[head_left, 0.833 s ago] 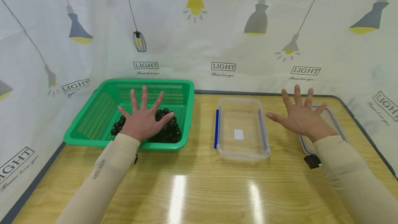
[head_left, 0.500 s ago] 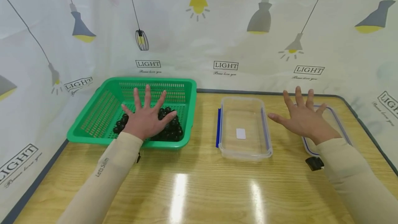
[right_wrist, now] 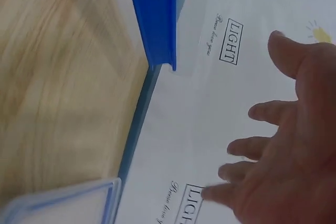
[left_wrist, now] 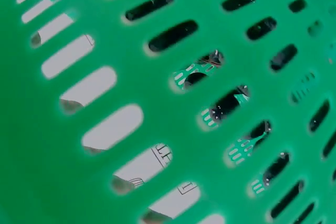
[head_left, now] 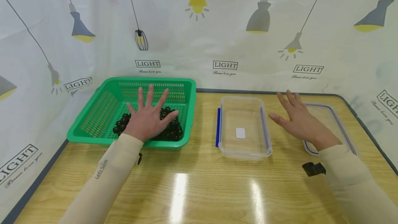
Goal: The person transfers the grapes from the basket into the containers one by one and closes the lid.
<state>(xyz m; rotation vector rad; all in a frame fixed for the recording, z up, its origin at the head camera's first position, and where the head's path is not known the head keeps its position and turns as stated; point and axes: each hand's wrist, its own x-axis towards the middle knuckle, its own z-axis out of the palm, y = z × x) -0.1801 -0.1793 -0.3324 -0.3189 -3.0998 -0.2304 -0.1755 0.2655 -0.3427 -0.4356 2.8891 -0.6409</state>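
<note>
My left hand hovers over the front of a green slotted plastic basket, its fingers spread and holding nothing. Dark, shiny round pieces, grape-like, lie in the basket, partly hidden behind the hand. In the left wrist view, the slotted basket wall fills the picture, with dark pieces showing through. My right hand is in the air, between a clear plastic food container and a clear lid with a blue seal. In the right wrist view, the right hand's fingers are extended around nothing.
A blue locking flap hangs on the container's left side, and a white label is on the container. All stand on a wooden table. White sheeting printed with lamps rises behind the table and along its sides.
My right hand has turned, its fingers now closer together and pointing more to the left. My left hand has shifted very slightly right. The basket, container and lid stay put.
</note>
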